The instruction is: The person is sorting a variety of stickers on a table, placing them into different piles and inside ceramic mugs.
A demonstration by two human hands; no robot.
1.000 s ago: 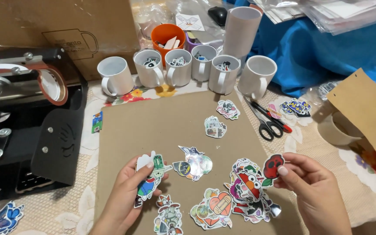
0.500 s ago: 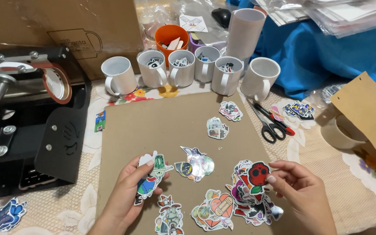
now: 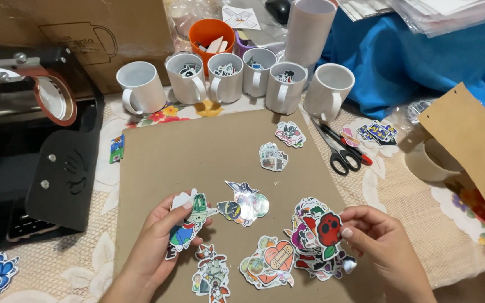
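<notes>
A person's two hands sort stickers over a sheet of brown cardboard [image 3: 197, 163] lying on a desk with a lace cloth. The left hand [image 3: 161, 247], at the near left, pinches a small fan of stickers [image 3: 189, 221] between thumb and fingertips. The right hand [image 3: 380, 241], at the near right, pinches a red ladybug sticker [image 3: 329, 228] by its edge, just above a loose pile of stickers [image 3: 287, 252] on the cardboard. These cutouts look thin, light and bendy, probably glossy and slippery, so an edge pinch seems the safest hold, since they would crease easily.

Along the far edge stands a row of white mugs [image 3: 141, 87]. The leftmost and rightmost look empty; the middle ones hold more small stickers. Behind them an orange cup [image 3: 211, 33] holds pale flat pieces. Black-handled scissors [image 3: 341, 151] lie to the right of the cardboard. A black mug press [image 3: 29, 146] sits at the left, and a brown paper bag [image 3: 472, 151] at the right.
</notes>
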